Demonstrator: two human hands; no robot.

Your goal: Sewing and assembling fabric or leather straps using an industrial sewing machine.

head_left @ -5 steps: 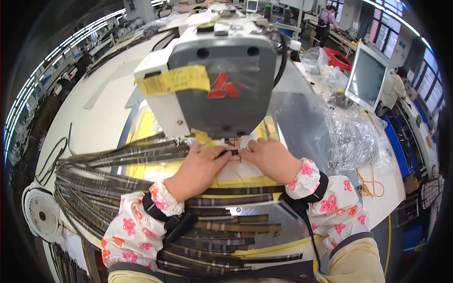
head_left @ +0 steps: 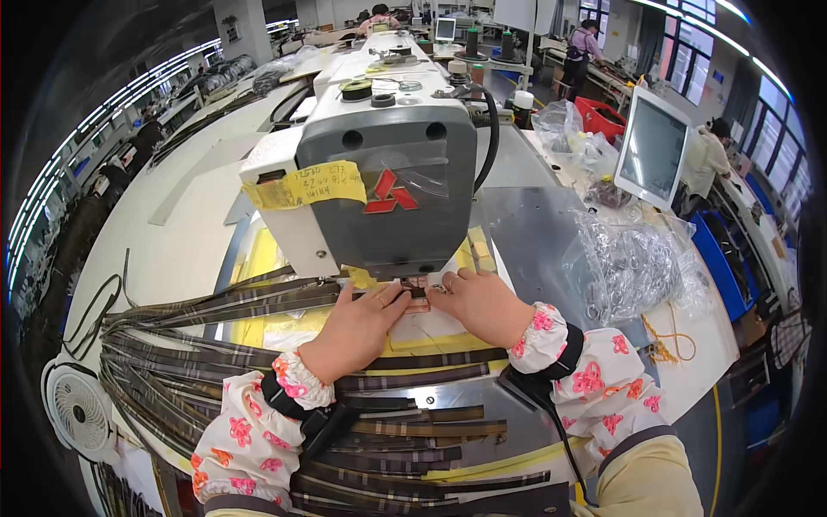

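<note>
My left hand (head_left: 355,334) and my right hand (head_left: 484,307) meet just in front of the grey-and-white sewing machine head (head_left: 388,194). Between their fingertips a short dark fabric strip (head_left: 417,294) lies over a small clamp frame (head_left: 419,305) under the machine. The left thumb and forefinger press together on the strip's left end. My right fingers are bunched at its other end, partly hiding it. A long bundle of dark plaid strips (head_left: 215,302) passes beside and beneath the left wrist.
More cut plaid strips (head_left: 431,428) lie in rows nearest me. On the right are a clear bag of metal rings (head_left: 633,267), a screen (head_left: 655,146) and yellow cord (head_left: 672,340). A white fan (head_left: 79,412) stands at left. Other people work far behind.
The view has tilted up, showing more of the machine's top. Both hands keep their place at the strip beneath the machine head.
</note>
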